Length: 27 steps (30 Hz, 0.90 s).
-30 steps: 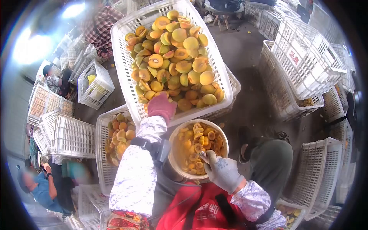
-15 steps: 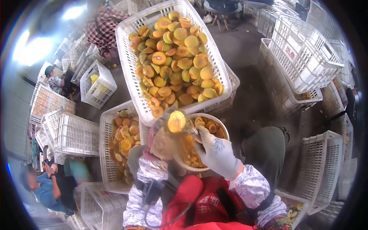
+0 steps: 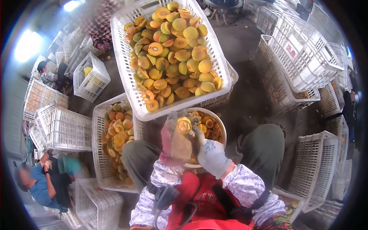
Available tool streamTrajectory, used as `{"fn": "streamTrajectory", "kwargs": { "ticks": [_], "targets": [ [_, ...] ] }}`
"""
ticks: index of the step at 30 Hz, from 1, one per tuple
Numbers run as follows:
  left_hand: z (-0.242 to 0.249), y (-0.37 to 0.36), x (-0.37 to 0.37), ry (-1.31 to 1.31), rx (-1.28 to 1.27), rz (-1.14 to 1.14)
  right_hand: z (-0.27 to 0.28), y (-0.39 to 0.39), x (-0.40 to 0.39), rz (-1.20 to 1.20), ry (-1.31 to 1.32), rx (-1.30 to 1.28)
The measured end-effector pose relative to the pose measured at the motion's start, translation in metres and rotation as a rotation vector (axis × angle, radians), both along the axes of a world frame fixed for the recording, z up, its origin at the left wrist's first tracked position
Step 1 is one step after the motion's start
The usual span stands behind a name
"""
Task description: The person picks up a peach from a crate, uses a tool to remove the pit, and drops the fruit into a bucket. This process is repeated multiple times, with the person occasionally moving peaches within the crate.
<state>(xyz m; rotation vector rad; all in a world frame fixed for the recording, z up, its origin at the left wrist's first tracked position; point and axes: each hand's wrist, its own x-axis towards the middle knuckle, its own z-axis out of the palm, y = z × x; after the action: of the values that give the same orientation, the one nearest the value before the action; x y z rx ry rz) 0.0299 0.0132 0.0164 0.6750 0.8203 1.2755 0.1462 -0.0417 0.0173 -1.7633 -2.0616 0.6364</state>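
My left hand (image 3: 177, 140), in a pinkish, tan-palmed glove, is closed around a halved yellow peach (image 3: 184, 123), cut face up. My right hand (image 3: 214, 154), in a white printed glove, meets it from the right. Its fingers pinch a small metal tool (image 3: 190, 132), whose tip is at the fruit's middle; the rest of the tool is hidden by the glove. Beneath both hands stands a round white bucket (image 3: 225, 135) holding orange cut fruit pieces (image 3: 210, 126). Just beyond is a large white crate (image 3: 126, 82) heaped with peach halves (image 3: 172, 57).
A second white crate (image 3: 98, 153) of fruit halves stands left of my knee. Stacked white crates (image 3: 303, 53) rise at the right, with an upright crate (image 3: 314, 166) nearer. A person in blue (image 3: 46, 184) sits at lower left; another in a checked shirt (image 3: 97, 25) is beyond.
My left hand has turned and shifted right with the peach half. The tool in my right hand has come onto the fruit's cut face. The whole view has shifted slightly.
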Motion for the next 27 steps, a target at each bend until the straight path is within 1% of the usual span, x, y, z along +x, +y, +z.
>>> {"fn": "streamTrajectory", "kwargs": {
  "ticks": [1,3,4,5,6,7,8,9,10,11,12,13,15,16,17,19,20,22,23,25,26,27],
  "targets": [
    [0.004,-0.001,0.001,-0.003,-0.005,0.005,-0.001,-0.001,0.001,0.005,-0.003,-0.005],
    [0.018,-0.002,0.002,-0.064,-0.163,0.029,-0.003,-0.001,0.003,0.073,0.101,-0.018],
    [0.025,-0.003,-0.002,-0.113,-0.176,-0.014,-0.005,-0.001,0.003,0.075,0.101,-0.027],
    [0.013,-0.002,-0.006,-0.113,-0.185,-0.009,-0.006,-0.001,0.004,0.082,0.139,0.016],
    [-0.008,0.002,-0.01,0.167,-0.006,0.01,-0.007,-0.001,0.004,0.09,0.177,0.063],
    [-0.019,0.005,-0.013,0.446,0.177,0.025,-0.014,-0.003,0.001,0.092,0.177,0.061],
    [-0.018,0.002,-0.015,0.507,0.176,-0.007,-0.025,-0.005,-0.004,0.057,0.154,0.094],
    [-0.018,0.001,-0.013,0.506,0.178,-0.008,-0.032,-0.005,-0.005,0.021,0.129,0.128],
    [-0.018,0.001,-0.011,0.383,0.103,0.043,-0.027,-0.005,-0.004,0.017,0.128,0.129],
    [-0.019,-0.001,-0.011,0.26,0.024,0.098,-0.019,-0.004,-0.001,0.039,0.185,0.074],
    [-0.025,0.001,-0.015,0.427,0.151,0.074,-0.015,-0.005,0.0,0.063,0.244,0.011],
    [-0.018,-0.002,-0.016,0.427,0.144,0.076,-0.016,-0.005,0.003,0.065,0.244,0.004],
    [0.004,-0.002,-0.014,-0.048,-0.133,-0.052,-0.02,0.0,0.011,0.289,0.269,0.09],
    [0.003,0.001,-0.018,0.158,0.028,-0.132,-0.021,0.0,0.01,0.27,0.376,0.119],
    [0.002,0.0,-0.018,0.159,0.028,-0.129,-0.02,-0.001,0.009,0.274,0.378,0.119],
    [0.002,-0.002,-0.016,0.464,0.232,-0.028,-0.01,-0.001,0.008,0.158,0.663,-0.083],
    [0.007,-0.004,-0.017,0.464,0.231,-0.031,0.004,0.002,0.011,0.155,0.664,-0.083],
    [0.024,-0.008,-0.023,0.159,0.07,-0.26,0.033,0.009,0.017,0.258,0.754,-0.91],
    [0.028,-0.007,-0.023,0.157,0.074,-0.262,0.033,0.01,0.018,0.256,0.752,-0.906],
    [0.032,-0.007,-0.026,0.188,0.062,-0.232,0.031,0.009,0.018,0.316,0.898,-0.962],
    [0.013,-0.001,-0.029,0.654,0.386,-0.071,0.029,0.008,0.019,0.319,0.899,-0.96],
    [-0.001,0.005,-0.037,0.656,0.392,-0.072,0.025,0.008,0.021,0.312,0.819,-0.874]
  ]
}}
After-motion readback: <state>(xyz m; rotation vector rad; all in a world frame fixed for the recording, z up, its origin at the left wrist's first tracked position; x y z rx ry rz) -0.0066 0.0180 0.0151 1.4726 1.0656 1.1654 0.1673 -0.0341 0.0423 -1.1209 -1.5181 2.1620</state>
